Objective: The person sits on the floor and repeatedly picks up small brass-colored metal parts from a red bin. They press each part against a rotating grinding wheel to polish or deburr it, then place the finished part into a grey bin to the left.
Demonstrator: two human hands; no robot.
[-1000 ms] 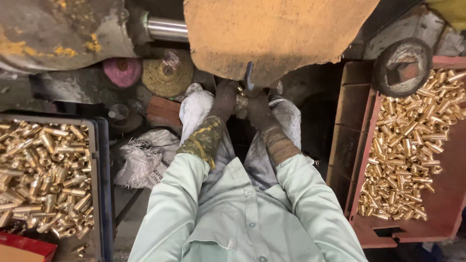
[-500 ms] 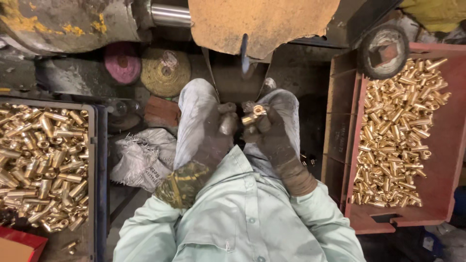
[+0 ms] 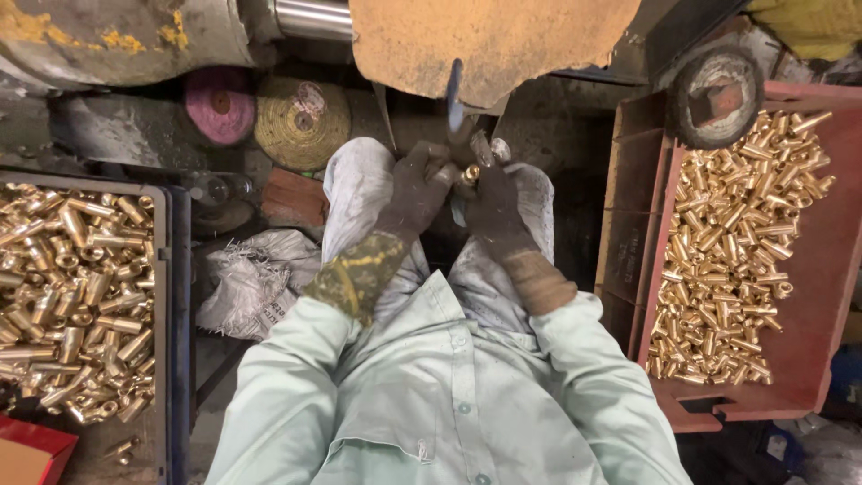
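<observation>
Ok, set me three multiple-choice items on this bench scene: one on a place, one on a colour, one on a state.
1. Where is the red bin of brass parts?
A. On the person's right
B. On the person's lap
C. Behind the wheel

2. What colour is the smaller round pad by the straw-coloured one?
A. Blue
B. Pink
C. White

3. How are the gloved hands, left hand and right hand?
A. Resting apart on the knees
B. Close together on a small brass piece
C. Reaching into the grey tray

Answers: 1 A, the bin sits at the right edge. 2 B, its face is pink. 3 B, both pinch the piece below the wheel.
</observation>
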